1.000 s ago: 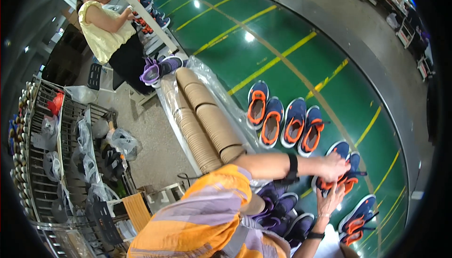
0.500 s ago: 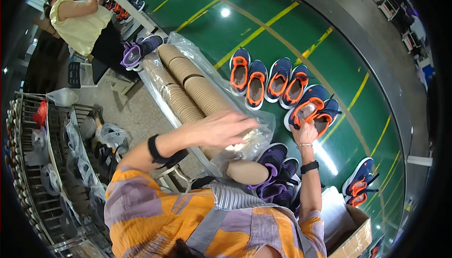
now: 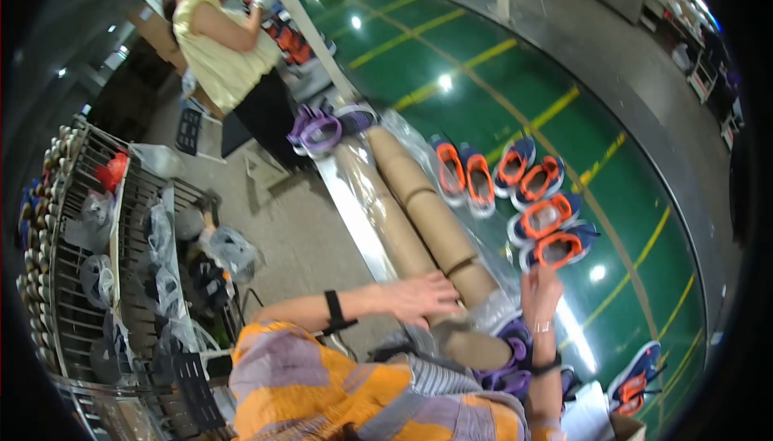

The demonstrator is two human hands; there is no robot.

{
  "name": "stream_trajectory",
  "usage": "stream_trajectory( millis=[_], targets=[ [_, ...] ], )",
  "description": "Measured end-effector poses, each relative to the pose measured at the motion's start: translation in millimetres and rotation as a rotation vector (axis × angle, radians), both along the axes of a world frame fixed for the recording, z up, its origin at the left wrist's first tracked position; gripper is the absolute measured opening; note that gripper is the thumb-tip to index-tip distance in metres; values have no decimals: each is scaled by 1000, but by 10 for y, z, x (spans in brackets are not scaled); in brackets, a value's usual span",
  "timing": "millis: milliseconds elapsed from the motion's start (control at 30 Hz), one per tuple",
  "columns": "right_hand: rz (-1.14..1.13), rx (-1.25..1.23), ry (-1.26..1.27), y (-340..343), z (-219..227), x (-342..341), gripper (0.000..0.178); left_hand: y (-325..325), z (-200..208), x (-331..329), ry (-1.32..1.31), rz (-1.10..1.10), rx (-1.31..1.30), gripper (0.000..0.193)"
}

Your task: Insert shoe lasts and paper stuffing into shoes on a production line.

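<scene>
The person's left hand [image 3: 423,296] is open, with its fingers stretched out. It is at the near end of two long rows of brown stacked pieces [image 3: 435,224], but how hard it presses on them, if it does, is too hard to see. The right hand [image 3: 541,292] has bent fingers and is right by the back end of a navy shoe with an orange lining [image 3: 560,249]. It is hard to tell if those fingers grip the shoe.

That shoe is on the green table [image 3: 596,304], and its matching shoe [image 3: 546,216] is close beside it. Four more navy and orange shoes [image 3: 479,183] stand in a line past them. A purple shoe [image 3: 515,352] is near the right wrist, and a loose brown piece [image 3: 475,346] is between it and the left hand. More navy and orange shoes [image 3: 636,377] sit at the lower right.

Purple shoes [image 3: 318,131] stand at the far end of the brown rows. Nearby is a co-worker in a pale yellow top [image 3: 221,39]. On the left, a metal rack [image 3: 68,280] has clear plastic bags [image 3: 97,276] on it.
</scene>
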State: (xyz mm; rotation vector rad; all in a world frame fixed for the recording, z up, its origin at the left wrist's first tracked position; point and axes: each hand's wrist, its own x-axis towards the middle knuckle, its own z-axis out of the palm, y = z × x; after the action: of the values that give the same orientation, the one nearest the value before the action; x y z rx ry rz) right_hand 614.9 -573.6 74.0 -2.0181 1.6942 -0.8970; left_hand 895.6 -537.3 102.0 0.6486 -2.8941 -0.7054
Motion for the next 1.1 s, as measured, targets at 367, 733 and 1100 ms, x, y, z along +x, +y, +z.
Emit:
stream_trajectory(
  millis=[367, 733, 1100],
  targets=[
    [89, 766, -993, 1119, -450, 897, 13, 119, -232, -1, 101, -4, 5, 77],
    [474, 404, -1073, 1333, 417, 31, 13, -73, 322, -382, 299, 18, 514, 92],
    [-1028, 186, 450, 3203, -317, -2092, 21, 532, 524, -1285, -177, -286, 1258, 39]
  ],
)
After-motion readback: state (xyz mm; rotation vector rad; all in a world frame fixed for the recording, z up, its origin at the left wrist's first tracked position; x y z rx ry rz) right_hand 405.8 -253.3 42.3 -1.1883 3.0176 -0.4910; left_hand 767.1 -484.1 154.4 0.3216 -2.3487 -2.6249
